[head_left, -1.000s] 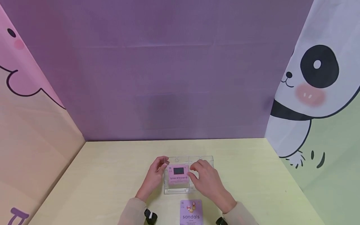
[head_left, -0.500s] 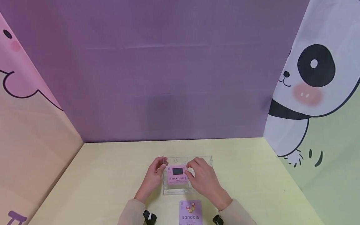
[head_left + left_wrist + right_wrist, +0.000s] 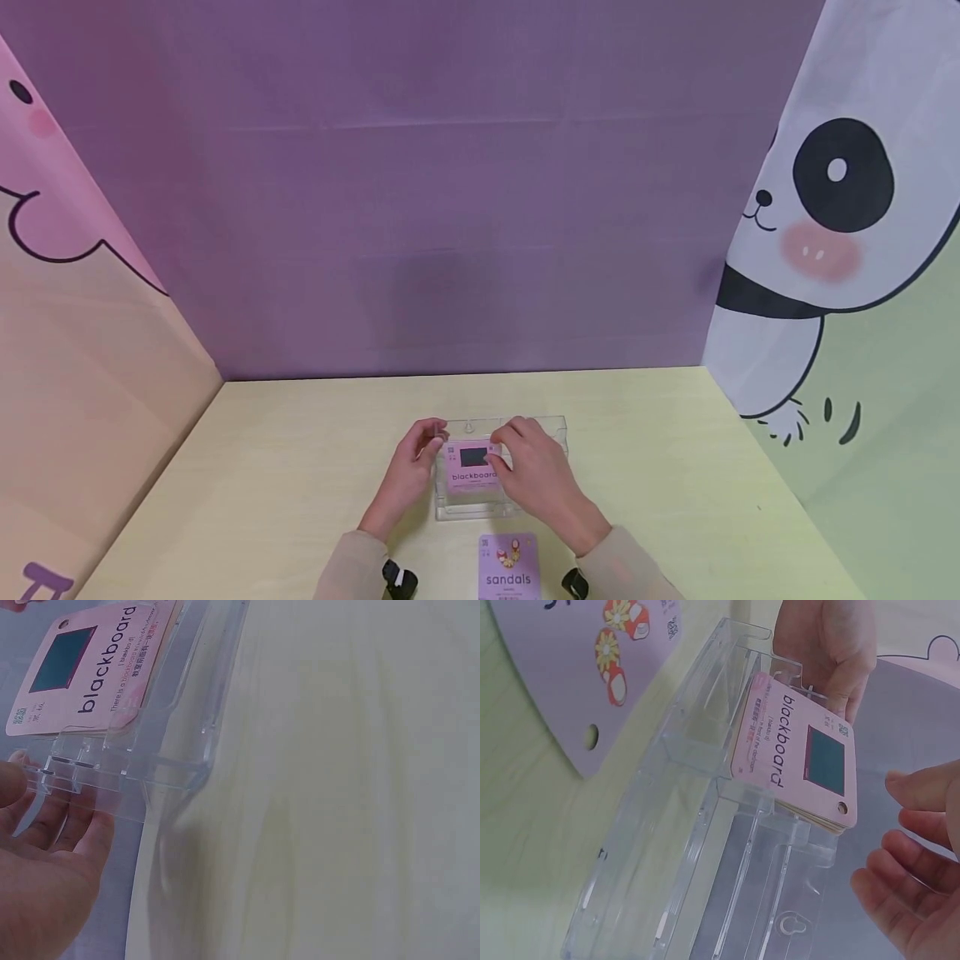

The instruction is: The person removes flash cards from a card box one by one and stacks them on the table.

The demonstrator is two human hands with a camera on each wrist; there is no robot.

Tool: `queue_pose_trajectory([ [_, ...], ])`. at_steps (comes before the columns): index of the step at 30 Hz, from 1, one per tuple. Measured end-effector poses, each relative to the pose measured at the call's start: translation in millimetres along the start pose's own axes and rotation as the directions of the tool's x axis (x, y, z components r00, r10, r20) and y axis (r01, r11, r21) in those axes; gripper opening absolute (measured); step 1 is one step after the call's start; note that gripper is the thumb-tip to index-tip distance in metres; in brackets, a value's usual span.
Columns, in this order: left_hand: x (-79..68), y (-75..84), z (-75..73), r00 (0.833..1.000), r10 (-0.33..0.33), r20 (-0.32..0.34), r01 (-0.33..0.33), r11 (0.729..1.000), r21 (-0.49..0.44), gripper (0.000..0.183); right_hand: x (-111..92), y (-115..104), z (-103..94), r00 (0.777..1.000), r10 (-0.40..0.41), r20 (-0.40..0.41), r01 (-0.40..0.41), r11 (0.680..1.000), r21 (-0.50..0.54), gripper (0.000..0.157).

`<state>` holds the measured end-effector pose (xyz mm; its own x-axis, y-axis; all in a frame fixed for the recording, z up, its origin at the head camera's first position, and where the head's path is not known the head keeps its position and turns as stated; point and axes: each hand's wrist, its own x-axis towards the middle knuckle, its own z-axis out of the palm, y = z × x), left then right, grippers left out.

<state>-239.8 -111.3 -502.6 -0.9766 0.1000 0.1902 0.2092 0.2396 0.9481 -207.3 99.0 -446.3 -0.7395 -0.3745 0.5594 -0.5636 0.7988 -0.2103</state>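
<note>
A clear plastic two-compartment holder [image 3: 474, 509] stands on the table, with a stack of pink cards in its left compartment. The front card [image 3: 799, 746] reads "blackboard" and has a hole near one corner. My left hand [image 3: 408, 467] grips the holder's left edge, its fingers [image 3: 75, 825] behind the clear plastic and the thumb in front. My right hand [image 3: 542, 475] hovers at the card's right side. In the right wrist view its thumb [image 3: 922, 784] and loosely bent fingers are apart from the stack, with nothing between them.
A purple card [image 3: 509, 571] reading "sandals" lies on the pale table [image 3: 300, 483] in front of the holder. A purple backdrop [image 3: 465, 208] closes off the back, and printed side panels, one with a panda [image 3: 840, 275], flank the table.
My right hand has moved left and now overlaps the right edge of the "blackboard" card in the head view. My left hand keeps its grip on the holder.
</note>
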Motion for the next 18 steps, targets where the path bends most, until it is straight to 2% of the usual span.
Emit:
queue_pose_trajectory([
  [4, 2.5, -4.7, -0.2, 1.0, 0.003, 0.002, -0.003, 1.0, 0.0, 0.03, 2.6, -0.8, 0.4, 1.0, -0.019, -0.001, 0.019, 1.0, -0.01, 0.019],
  [11, 1.7, -4.7, -0.6, 1.0, 0.01, -0.005, -0.01, 1.0, 0.017, 0.029, 4.8, -2.1, 2.8, 0.999, -0.005, 0.054, 0.005, 1.0, -0.005, 0.019],
  [13, 1.1, -4.8, -0.2, 1.0, 0.026, -0.005, -0.026, 0.999, 0.031, 0.029, 5.2, -2.4, 3.1, 0.999, -0.007, 0.053, 0.008, 1.0, -0.008, 0.019],
  [18, 0.9, -3.4, -0.1, 1.0, 0.012, -0.001, -0.011, 1.0, 0.027, 0.029, 7.0, -2.4, 4.3, 0.999, -0.021, 0.041, 0.022, 1.0, -0.022, 0.019],
])
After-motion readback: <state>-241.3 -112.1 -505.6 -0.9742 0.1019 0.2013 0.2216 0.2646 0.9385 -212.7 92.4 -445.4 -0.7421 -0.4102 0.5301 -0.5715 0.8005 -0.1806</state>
